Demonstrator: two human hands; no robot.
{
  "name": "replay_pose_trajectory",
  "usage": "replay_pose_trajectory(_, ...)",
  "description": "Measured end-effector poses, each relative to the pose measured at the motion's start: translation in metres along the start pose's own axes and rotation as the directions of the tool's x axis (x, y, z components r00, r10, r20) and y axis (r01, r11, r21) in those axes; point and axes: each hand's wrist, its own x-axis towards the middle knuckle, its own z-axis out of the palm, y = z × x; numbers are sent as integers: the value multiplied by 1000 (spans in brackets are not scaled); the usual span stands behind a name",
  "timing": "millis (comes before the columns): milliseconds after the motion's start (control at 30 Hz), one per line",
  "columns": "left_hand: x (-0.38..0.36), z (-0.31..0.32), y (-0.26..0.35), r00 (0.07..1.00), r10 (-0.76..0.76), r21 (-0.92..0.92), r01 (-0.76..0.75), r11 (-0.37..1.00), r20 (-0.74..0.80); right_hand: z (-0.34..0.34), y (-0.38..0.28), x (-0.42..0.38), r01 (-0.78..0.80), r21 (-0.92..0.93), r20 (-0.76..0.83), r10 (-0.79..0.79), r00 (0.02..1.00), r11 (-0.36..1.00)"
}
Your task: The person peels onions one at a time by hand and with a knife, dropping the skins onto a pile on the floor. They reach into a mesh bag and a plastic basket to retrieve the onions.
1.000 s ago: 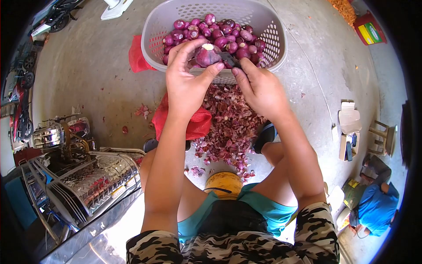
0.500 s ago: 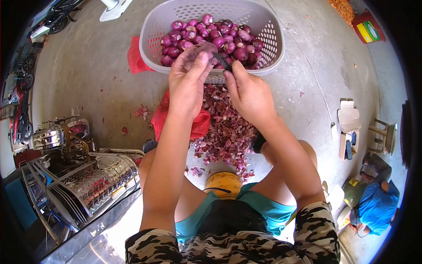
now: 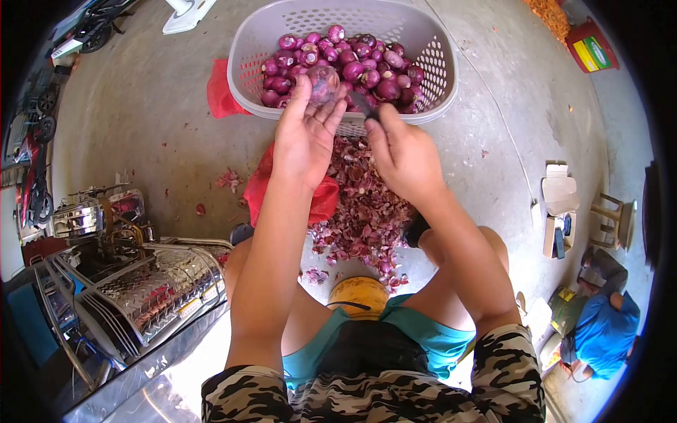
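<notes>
A purple-red onion (image 3: 323,84), slightly blurred, sits at the thumb and fingers of my left hand (image 3: 303,144), whose palm faces up. My right hand (image 3: 407,155) is closed around the handle of a small dark knife (image 3: 363,104). Its blade slants toward the onion, a short way off the left fingertips. Just beyond both hands stands a grey perforated basket (image 3: 447,77) with many peeled red onions (image 3: 352,70) in it. Below my hands, a heap of onion skins (image 3: 363,211) covers the floor between my feet.
Beside the skins lies a red mesh bag (image 3: 323,199), and another red piece (image 3: 223,92) is by the basket. A metal-trimmed vehicle (image 3: 148,282) stands at left. On the right are an open cardboard box (image 3: 559,204), a small wooden stool (image 3: 612,220) and a person in blue (image 3: 608,331).
My left hand has turned and its fingers have loosened, so the onion shows more fully. The knife has moved slightly away from the onion, toward the right.
</notes>
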Motion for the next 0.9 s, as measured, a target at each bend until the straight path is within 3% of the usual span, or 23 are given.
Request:
replay_pose_trajectory(67,-1,-2,3,999,-30,18,31,999,-16,-2,1,1,-31,118,-38,36,999,993)
replay_pose_trajectory(167,-1,-6,-3,992,-93,-45,97,994,88,-3,7,7,-73,290,-75,98,992,954)
replay_pose_trajectory(300,-8,5,-10,967,-64,9,64,998,245,-3,16,18,-26,417,-107,78,991,908)
replay_pose_trajectory(600,-7,4,-19,913,10,-54,13,998,409,-1,16,18,-132,453,-44,170,984,882)
replay_pose_trajectory(700,-9,3,-23,913,32,-64,-7,998,406,0,18,16,-135,440,-34,167,985,888)
replay_pose_trajectory(800,-10,0,-22,914,3,-130,55,990,407,-1,9,14,-129,548,-3,155,988,827)
replay_pose_trajectory(900,-9,-2,-23,903,9,-114,45,992,429,5,10,13,-56,556,-65,110,992,829)
